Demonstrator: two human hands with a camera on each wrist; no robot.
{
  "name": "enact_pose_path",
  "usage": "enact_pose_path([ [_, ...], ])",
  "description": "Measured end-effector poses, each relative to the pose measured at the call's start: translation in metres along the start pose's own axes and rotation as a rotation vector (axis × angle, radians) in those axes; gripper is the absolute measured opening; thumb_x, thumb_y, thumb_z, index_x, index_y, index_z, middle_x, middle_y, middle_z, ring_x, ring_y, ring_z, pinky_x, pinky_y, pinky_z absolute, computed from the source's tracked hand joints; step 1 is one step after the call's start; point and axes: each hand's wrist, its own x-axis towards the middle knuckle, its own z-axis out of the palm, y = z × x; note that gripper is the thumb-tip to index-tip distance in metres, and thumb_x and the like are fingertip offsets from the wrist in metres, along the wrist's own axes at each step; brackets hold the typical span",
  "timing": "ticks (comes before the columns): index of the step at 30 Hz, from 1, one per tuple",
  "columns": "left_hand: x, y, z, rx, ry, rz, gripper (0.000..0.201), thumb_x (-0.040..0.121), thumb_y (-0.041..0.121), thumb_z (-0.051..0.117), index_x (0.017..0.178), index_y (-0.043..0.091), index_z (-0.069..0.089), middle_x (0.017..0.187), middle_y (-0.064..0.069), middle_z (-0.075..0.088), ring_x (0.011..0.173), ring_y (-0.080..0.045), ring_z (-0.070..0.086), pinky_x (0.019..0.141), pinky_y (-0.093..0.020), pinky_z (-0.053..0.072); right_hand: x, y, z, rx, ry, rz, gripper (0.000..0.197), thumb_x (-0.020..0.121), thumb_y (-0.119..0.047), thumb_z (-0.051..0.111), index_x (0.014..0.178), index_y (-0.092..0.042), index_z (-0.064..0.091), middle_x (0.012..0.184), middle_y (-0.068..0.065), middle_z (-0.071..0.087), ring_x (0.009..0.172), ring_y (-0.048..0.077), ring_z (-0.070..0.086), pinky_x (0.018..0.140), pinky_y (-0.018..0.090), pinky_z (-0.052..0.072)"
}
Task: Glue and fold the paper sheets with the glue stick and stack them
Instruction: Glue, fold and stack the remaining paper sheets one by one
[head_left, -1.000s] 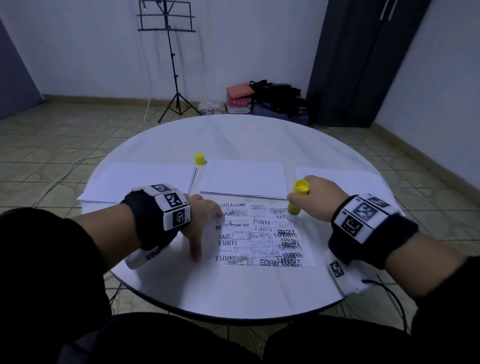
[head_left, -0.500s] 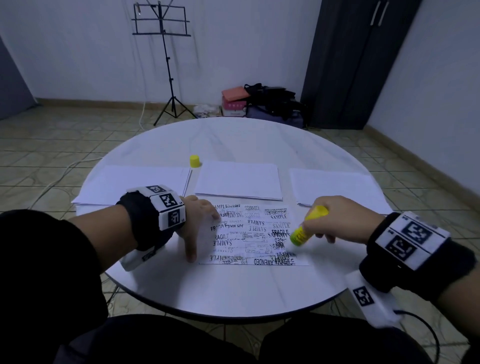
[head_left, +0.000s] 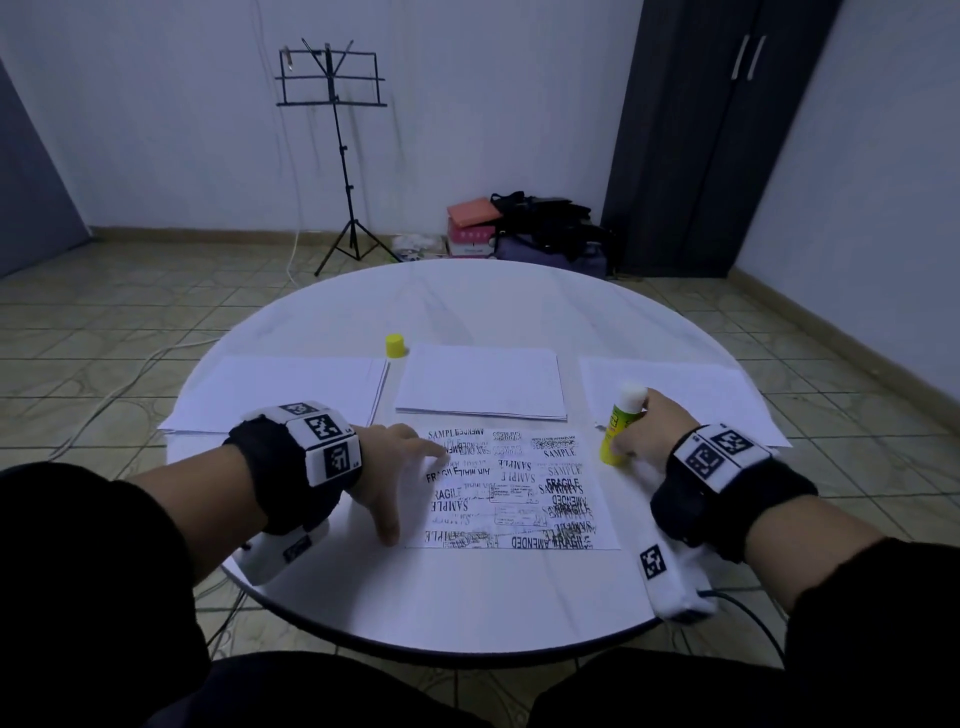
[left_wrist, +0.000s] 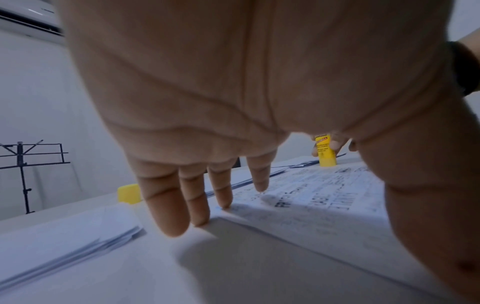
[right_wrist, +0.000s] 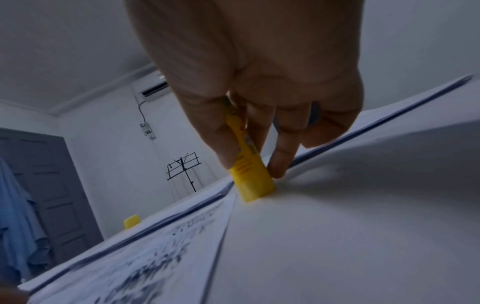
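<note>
A printed sheet (head_left: 514, 488) lies flat on the round white table (head_left: 467, 613) in front of me. My left hand (head_left: 402, 470) presses on its left edge with straight, spread fingers (left_wrist: 197, 207). My right hand (head_left: 647, 431) grips the yellow glue stick (head_left: 619, 428) upright, white tip up. The stick's base (right_wrist: 255, 188) rests on the table just off the sheet's far right corner. The glue stick (left_wrist: 324, 153) also shows beyond my left palm. Its yellow cap (head_left: 395, 345) stands alone farther back.
Behind the printed sheet lie three white paper piles: left (head_left: 280, 389), middle (head_left: 483, 382) and right (head_left: 675, 387). The table's front edge (head_left: 441, 657) is close to my body. A music stand (head_left: 337, 156), bags (head_left: 540, 228) and a dark cabinet (head_left: 701, 130) are beyond.
My right hand ran the glue stick tip-down along the sheet's right side, then turned it tip-up and set its base beside the far right corner. The left hand stayed put.
</note>
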Motion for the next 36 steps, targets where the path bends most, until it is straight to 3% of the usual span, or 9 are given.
enact_pose_path([
  [7, -0.004, -0.004, 0.005, -0.067, -0.001, 0.026, 0.099, 0.069, 0.044, 0.079, 0.146, 0.044, 0.018, 0.152, 0.005, 0.018, 0.140, -0.018, 0.026, 0.113, -0.042, 0.030, -0.008, 0.000, 0.002, -0.068, -0.029, 0.152, 0.074, 0.075, -0.018, 0.077, 0.133, -0.002, 0.033, 0.114, 0.014, 0.051, 0.102, 0.030, 0.056, 0.087, 0.037, 0.048],
  [12, -0.011, -0.017, 0.003, -0.088, 0.012, 0.014, 0.094, 0.074, 0.052, 0.074, 0.148, 0.041, 0.017, 0.157, 0.006, 0.007, 0.145, -0.018, 0.011, 0.117, -0.042, 0.020, -0.038, -0.007, 0.012, -0.024, -0.253, 0.170, 0.029, 0.078, -0.019, 0.071, 0.097, -0.011, 0.050, 0.085, 0.008, 0.045, 0.066, 0.019, 0.045, 0.051, 0.023, 0.031],
  [17, -0.010, -0.062, -0.002, -0.100, 0.062, -0.128, 0.089, 0.077, 0.057, 0.068, 0.149, 0.036, 0.021, 0.158, 0.003, 0.011, 0.145, -0.023, 0.012, 0.117, -0.042, 0.018, -0.062, -0.064, 0.039, -0.206, -0.440, -0.102, 0.027, 0.082, -0.033, 0.068, 0.075, -0.013, 0.051, 0.074, 0.007, 0.057, 0.067, 0.023, 0.047, 0.050, 0.024, 0.032],
  [21, -0.003, -0.113, -0.002, -0.100, 0.104, -0.288, 0.077, 0.087, 0.053, 0.058, 0.150, 0.025, 0.023, 0.158, -0.003, 0.015, 0.145, -0.023, 0.017, 0.115, -0.034, 0.018, -0.056, -0.126, 0.069, -0.381, -0.425, -0.250, 0.033, 0.087, -0.036, 0.062, 0.101, -0.006, 0.063, 0.092, 0.009, 0.064, 0.070, 0.020, 0.050, 0.052, 0.023, 0.034],
  [23, 0.003, -0.142, -0.001, -0.132, 0.137, -0.378, 0.071, 0.091, 0.047, 0.054, 0.150, 0.022, 0.025, 0.158, -0.005, 0.017, 0.145, -0.022, 0.019, 0.114, -0.031, 0.020, -0.042, -0.157, 0.091, -0.463, -0.381, -0.311, 0.031, 0.088, -0.035, 0.061, 0.099, -0.007, 0.063, 0.089, 0.008, 0.058, 0.073, 0.020, 0.050, 0.050, 0.022, 0.032],
  [26, 0.011, -0.178, 0.000, -0.171, 0.139, -0.458, 0.064, 0.092, 0.040, 0.056, 0.147, 0.018, 0.033, 0.152, -0.005, 0.032, 0.139, -0.021, 0.032, 0.109, -0.030, 0.028, -0.016, -0.197, 0.128, -0.544, -0.354, -0.369, 0.028, 0.087, -0.037, 0.062, 0.080, -0.011, 0.052, 0.090, 0.005, 0.056, 0.094, 0.025, 0.056, 0.062, 0.026, 0.045],
  [28, 0.018, -0.191, 0.002, -0.181, 0.095, -0.450, 0.048, 0.088, 0.036, 0.060, 0.132, 0.017, 0.056, 0.126, -0.004, 0.057, 0.114, -0.021, 0.054, 0.093, -0.027, 0.042, 0.003, -0.215, 0.152, -0.595, -0.352, -0.375, 0.037, 0.085, -0.043, 0.063, 0.093, -0.008, 0.057, 0.108, 0.009, 0.059, 0.110, 0.028, 0.057, 0.087, 0.032, 0.048],
  [31, 0.026, -0.203, 0.005, -0.217, 0.100, -0.428, 0.019, 0.082, 0.031, 0.065, 0.099, 0.023, 0.069, 0.096, 0.002, 0.062, 0.085, -0.020, 0.058, 0.071, -0.023, 0.042, 0.022, -0.233, 0.178, -0.685, -0.335, -0.380, 0.048, 0.077, -0.059, 0.065, 0.072, -0.012, 0.052, 0.088, 0.007, 0.053, 0.101, 0.024, 0.057, 0.089, 0.035, 0.047],
  [36, 0.029, -0.210, 0.010, -0.284, 0.130, -0.407, 0.044, 0.074, 0.043, 0.074, 0.112, 0.023, 0.066, 0.111, 0.003, 0.066, 0.101, -0.020, 0.062, 0.079, -0.024, 0.046, 0.032, -0.246, 0.199, -0.907, -0.367, -0.398, 0.057, 0.064, -0.073, 0.065, 0.067, -0.018, 0.049, 0.080, 0.003, 0.055, 0.094, 0.023, 0.050, 0.093, 0.035, 0.034],
])
